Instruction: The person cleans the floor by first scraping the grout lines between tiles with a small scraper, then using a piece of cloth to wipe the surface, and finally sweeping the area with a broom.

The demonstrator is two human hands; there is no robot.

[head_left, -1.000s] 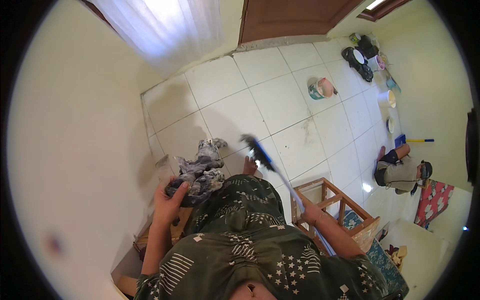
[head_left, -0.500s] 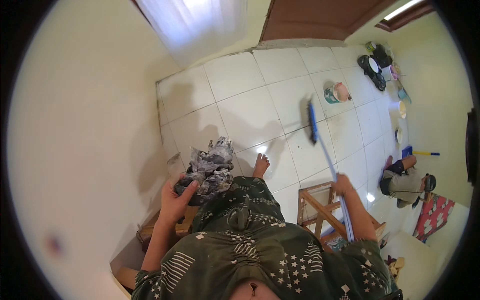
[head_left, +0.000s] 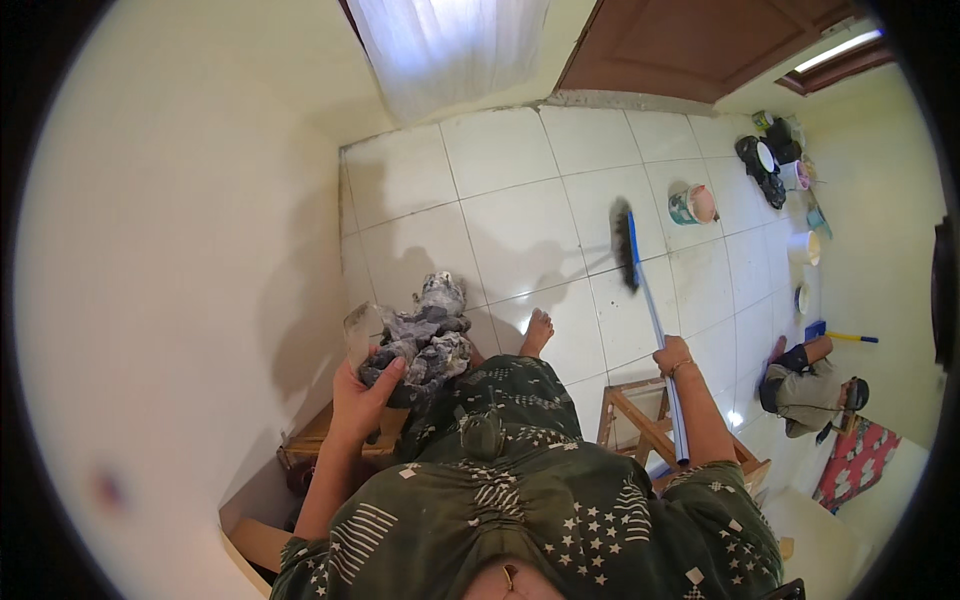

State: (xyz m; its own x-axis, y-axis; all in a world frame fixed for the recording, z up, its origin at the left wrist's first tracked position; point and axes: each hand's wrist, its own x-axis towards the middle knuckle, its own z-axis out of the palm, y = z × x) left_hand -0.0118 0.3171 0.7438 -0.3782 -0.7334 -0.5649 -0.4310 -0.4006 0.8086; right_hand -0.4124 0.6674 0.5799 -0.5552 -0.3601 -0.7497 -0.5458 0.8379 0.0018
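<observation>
My left hand (head_left: 368, 400) grips a crumpled bundle (head_left: 425, 335) of dusty grey-and-black sheet, plastic or cloth I cannot tell, with a clear, stiff-looking piece at its left side. The thumb lies over the bundle and the other fingers are mostly behind it. On the right, my right hand (head_left: 674, 356) is closed round the pale blue handle of a broom (head_left: 654, 310). The broom's blue head with dark bristles stands out over the tiled floor, and the handle's end reaches back beside my forearm.
A wooden frame (head_left: 640, 425) stands beneath my right arm. Beyond the broom is a bucket (head_left: 692, 205); black bags (head_left: 762, 170) and tubs (head_left: 804, 248) line the right wall. Another person (head_left: 808, 385) crouches at the right near a blue-and-yellow tool (head_left: 838, 335). A brown door (head_left: 680, 50) is ahead.
My right hand has shifted slightly left and up with the broom, whose head has moved little. The bundle stays in my left hand. The whole view has shifted somewhat.
</observation>
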